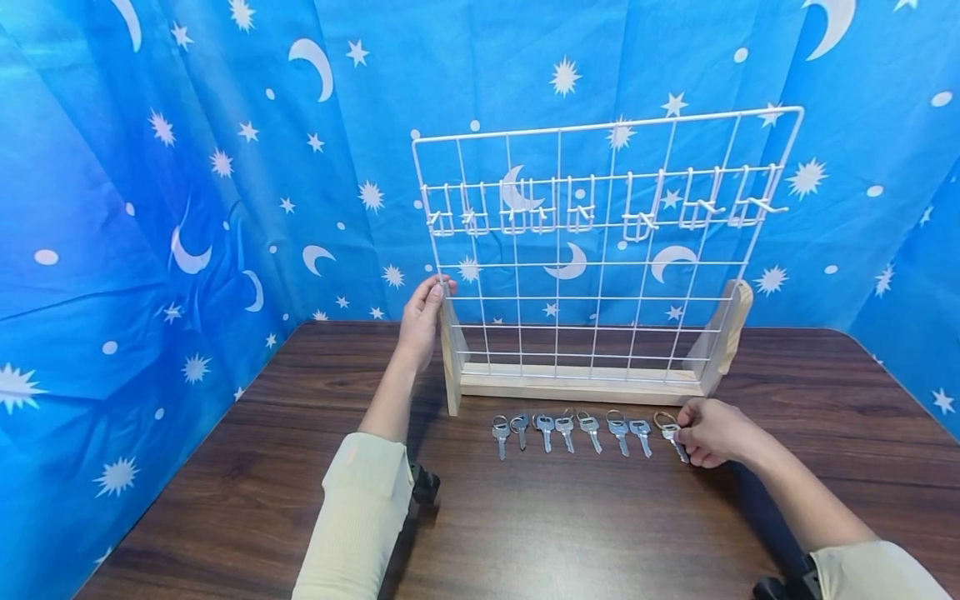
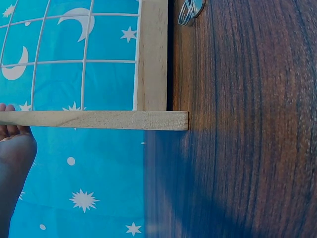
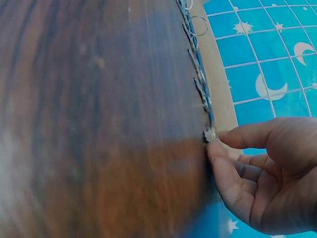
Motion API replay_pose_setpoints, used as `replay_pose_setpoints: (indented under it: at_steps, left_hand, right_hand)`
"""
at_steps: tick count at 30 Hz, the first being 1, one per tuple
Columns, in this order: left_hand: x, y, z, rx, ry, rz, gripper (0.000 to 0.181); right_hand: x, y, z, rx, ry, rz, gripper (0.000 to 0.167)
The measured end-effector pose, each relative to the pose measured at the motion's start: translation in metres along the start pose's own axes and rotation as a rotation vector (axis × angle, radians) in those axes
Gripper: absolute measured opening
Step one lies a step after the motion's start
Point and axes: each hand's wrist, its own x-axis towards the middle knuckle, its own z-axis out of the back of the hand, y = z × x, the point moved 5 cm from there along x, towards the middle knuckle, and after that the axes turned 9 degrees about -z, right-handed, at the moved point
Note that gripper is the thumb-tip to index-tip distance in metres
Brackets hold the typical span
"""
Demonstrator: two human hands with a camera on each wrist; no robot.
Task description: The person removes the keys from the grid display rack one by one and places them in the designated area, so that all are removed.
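A white wire grid rack [image 1: 592, 297] stands upright in a wooden base [image 1: 577, 383], with several white hooks [image 1: 640, 225] hung along one of its upper wires. My left hand [image 1: 422, 323] holds the top of the left wooden side post [image 2: 99, 119], thumb in front and fingers partly hidden behind it. In front of the base lies a row of several silver keys [image 1: 588, 425] with rings. At the row's right end, my right hand [image 1: 717, 433] pinches the last key [image 1: 671, 433] between thumb and finger. The right wrist view shows that key [image 3: 210, 135] at the fingertips.
The dark wooden table [image 1: 570, 517] carries the rack near its back edge. Blue cloth [image 1: 225, 192] with white moons and stars hangs behind and at both sides. The right wooden side post [image 1: 731, 329] rises just behind my right hand.
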Motion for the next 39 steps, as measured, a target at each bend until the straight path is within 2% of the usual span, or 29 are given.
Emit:
replay_pose_setpoints:
  at_steps: [4, 10, 15, 19, 23, 28, 39]
  left_hand:
    - [0.0, 0.001, 0.0, 0.004, 0.001, 0.001, 0.034]
    - [0.0, 0.0, -0.001, -0.006, -0.001, -0.01, 0.034]
    - [0.0, 0.0, -0.001, -0.015, -0.001, -0.02, 0.033]
    - [0.001, 0.001, -0.001, -0.008, 0.0, -0.015, 0.034]
    - [0.002, 0.001, 0.0, 0.004, 0.0, -0.009, 0.035]
    - [0.002, 0.001, 0.0, 0.012, 0.011, -0.001, 0.035]
    - [0.003, 0.0, 0.005, 0.025, 0.029, 0.01, 0.038]
  right_hand:
    - [-0.007, 0.003, 0.007, -0.05, -0.039, 0.03, 0.012]
    - [-0.023, 0.013, 0.027, -0.253, -0.218, 0.147, 0.026]
    - [-0.035, 0.02, 0.038, -0.417, -0.331, 0.206, 0.052]
    - [-0.045, 0.024, 0.038, -0.513, -0.37, 0.264, 0.076]
    - [-0.052, 0.025, 0.033, -0.573, -0.376, 0.292, 0.09]
    - [-0.056, 0.021, 0.028, -0.582, -0.346, 0.241, 0.102]
    - [-0.056, 0.016, 0.023, -0.603, -0.358, 0.233, 0.105]
